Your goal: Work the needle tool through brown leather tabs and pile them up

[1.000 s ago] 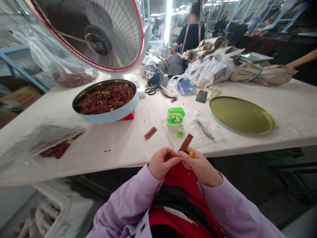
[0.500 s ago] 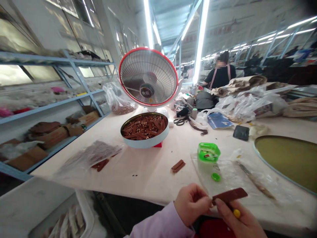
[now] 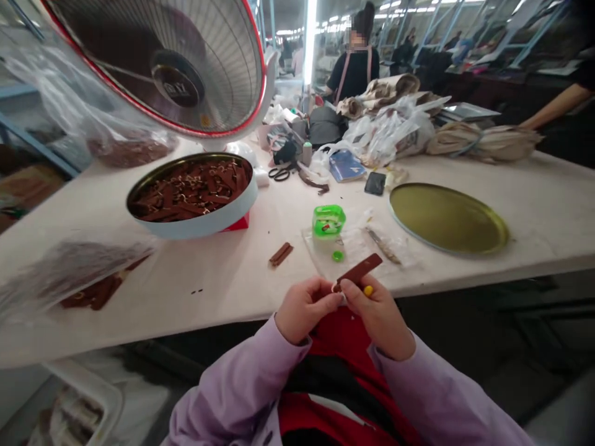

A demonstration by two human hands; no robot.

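A flat brown strap, leather-like [image 3: 361, 271], is held over my lap near the table's front edge. My right hand [image 3: 382, 317] pinches its lower part between thumb and fingers, and a small yellow knob [image 3: 369, 290] sticks out between those fingers. My left hand [image 3: 304, 310] is closed at the strap's lower end, fingertips meeting the right thumb. Something small and pale shows there, too small to name. Beyond my hands lie a green cap [image 3: 338, 255], an open green tub [image 3: 329, 228] and a short folded brown piece [image 3: 281, 254].
A round tin [image 3: 204, 214] of brown straps with metal fittings stands at left, before a red-rimmed fan heater [image 3: 260, 68]. A large gold lid [image 3: 446, 217] lies at right. Scissors [image 3: 280, 173], a blue packet [image 3: 346, 166] and plastic bags [image 3: 395, 133] are farther back. A person [image 3: 356, 62] is beyond.
My view has tilted down and turned right, so both lilac sleeves and the whole lid now show. Both hands still hold the strap, its free end now pointing more upward.
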